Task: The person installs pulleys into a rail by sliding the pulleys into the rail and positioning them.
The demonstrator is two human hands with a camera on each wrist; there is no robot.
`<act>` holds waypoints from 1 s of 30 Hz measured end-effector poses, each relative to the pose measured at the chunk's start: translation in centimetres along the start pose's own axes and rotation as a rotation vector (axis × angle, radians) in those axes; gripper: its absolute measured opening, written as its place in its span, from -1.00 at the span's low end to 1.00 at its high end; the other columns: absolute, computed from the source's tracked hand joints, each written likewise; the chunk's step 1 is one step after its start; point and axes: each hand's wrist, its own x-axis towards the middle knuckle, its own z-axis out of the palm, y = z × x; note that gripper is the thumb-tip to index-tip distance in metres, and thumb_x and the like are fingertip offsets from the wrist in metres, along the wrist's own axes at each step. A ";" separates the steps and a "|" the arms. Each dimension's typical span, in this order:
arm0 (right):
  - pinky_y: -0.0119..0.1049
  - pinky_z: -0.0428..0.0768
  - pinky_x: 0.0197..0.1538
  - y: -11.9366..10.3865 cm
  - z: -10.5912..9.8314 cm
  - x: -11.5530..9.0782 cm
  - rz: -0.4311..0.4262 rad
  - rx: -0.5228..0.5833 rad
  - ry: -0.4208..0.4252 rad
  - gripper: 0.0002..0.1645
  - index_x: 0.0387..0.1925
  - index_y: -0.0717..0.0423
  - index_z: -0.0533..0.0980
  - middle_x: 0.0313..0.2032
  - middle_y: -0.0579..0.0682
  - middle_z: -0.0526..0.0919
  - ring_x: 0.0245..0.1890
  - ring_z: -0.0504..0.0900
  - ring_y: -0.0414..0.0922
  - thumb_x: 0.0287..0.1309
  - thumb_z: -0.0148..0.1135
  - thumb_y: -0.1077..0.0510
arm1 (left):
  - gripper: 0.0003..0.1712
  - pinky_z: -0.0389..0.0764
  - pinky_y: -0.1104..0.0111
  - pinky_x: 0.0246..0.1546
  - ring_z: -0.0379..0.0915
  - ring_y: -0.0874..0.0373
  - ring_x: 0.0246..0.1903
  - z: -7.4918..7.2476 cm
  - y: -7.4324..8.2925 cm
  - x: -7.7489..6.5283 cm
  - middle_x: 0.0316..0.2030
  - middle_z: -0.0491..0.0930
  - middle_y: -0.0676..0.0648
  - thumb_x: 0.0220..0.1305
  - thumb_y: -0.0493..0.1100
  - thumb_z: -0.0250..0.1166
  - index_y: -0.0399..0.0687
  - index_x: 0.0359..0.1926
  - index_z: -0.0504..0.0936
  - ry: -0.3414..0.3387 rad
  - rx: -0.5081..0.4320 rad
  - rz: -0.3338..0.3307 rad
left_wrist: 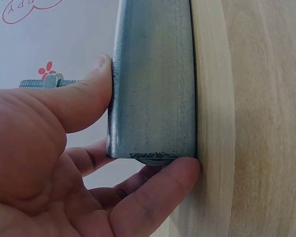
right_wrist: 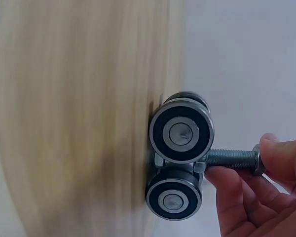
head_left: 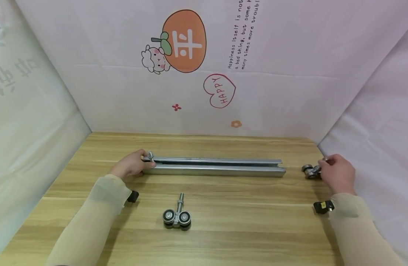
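A slotted metal rail (head_left: 214, 170) lies lengthwise on the wooden table. My left hand (head_left: 132, 164) grips its left end, the thumb on the upper edge and fingers at the end face. Beside that thumb a threaded bolt (head_left: 150, 156) with a nut stands up out of the slot; a rounded edge shows at the rail's end in the left wrist view, the rest hidden inside. Off the rail's right end, my right hand (head_left: 338, 173) pinches the threaded stem of a roller trolley (right_wrist: 180, 136), its wheels toward the rail and apart from it.
Another roller trolley (head_left: 176, 218) lies on the table (head_left: 244, 229) in front of the rail, its stem pointing away. Printed cloth walls (head_left: 274, 99) close off the back and both sides. Small black devices (head_left: 323, 207) sit at the wrists.
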 end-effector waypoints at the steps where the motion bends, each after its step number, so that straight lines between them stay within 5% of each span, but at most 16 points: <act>1: -0.04 0.33 -0.24 -0.2 0.1 -0.1 -0.005 0.002 -0.001 -0.56 -0.12 0.31 0.44 -0.23 0.28 0.53 -0.24 0.44 0.18 0.28 0.06 -0.04 | -0.48 0.52 0.19 -0.20 0.37 0.00 -0.21 0.0 0.0 0.0 -0.16 0.44 -0.19 0.26 -0.01 0.25 -0.17 0.08 0.27 0.000 0.003 0.001; 30: -0.07 0.41 -0.31 -5.6 3.0 -1.0 -0.054 0.061 -0.086 -0.59 -0.18 0.20 0.49 -0.22 0.20 0.56 -0.26 0.49 0.11 0.25 0.12 -0.09 | -0.52 0.50 0.17 -0.21 0.34 -0.01 -0.21 0.2 -0.1 0.2 -0.17 0.43 -0.18 0.26 -0.01 0.25 -0.16 0.03 0.29 -0.001 -0.018 0.004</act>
